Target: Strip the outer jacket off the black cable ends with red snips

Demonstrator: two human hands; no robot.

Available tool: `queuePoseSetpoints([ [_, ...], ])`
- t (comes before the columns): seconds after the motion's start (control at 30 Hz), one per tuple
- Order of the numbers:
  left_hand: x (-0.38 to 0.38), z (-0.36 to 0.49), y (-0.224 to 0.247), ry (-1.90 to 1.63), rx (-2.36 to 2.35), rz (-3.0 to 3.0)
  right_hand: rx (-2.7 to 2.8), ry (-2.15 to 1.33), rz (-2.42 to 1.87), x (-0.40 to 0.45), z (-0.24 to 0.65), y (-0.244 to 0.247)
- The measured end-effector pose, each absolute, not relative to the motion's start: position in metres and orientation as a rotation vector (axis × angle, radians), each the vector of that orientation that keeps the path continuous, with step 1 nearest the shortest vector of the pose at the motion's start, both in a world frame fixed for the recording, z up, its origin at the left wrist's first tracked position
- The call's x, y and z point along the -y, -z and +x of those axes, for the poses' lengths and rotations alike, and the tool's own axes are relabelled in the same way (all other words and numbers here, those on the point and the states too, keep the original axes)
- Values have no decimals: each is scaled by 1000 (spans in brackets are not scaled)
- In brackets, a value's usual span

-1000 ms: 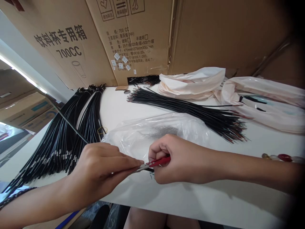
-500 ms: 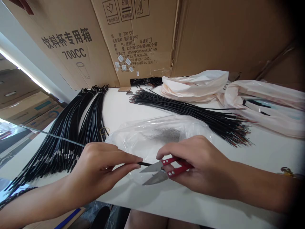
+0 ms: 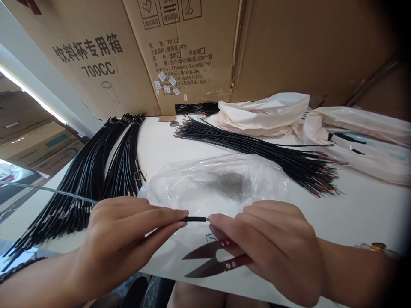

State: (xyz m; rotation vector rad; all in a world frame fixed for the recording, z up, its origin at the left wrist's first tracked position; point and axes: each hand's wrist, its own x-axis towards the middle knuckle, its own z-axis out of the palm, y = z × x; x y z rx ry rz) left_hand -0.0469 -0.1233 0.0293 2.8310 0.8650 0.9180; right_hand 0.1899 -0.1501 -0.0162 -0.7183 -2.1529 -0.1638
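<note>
Head view: the left hand [image 3: 128,237] pinches a thin, black, round-jacketed cable [image 3: 196,219] between thumb and fingers, its short end spanning the gap between both hands, while the right hand's [image 3: 282,248] thumb and fingertips close in at its pale tip. Against the right palm, that same hand also holds red-handled metal thread snips [image 3: 229,265], blades spread apart below the cable and pointing toward the left hand. Just beyond both hands lies a crumpled, clear plastic bag [image 3: 183,184], with a loose bundle of black cables with reddish ends [image 3: 253,147] farther out.
</note>
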Motion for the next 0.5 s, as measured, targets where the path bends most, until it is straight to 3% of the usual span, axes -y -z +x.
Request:
queuePoseSetpoints([
  [0.5,130,-53,-36,-996,-848,2931,2151,-19,-919,165,184,2],
])
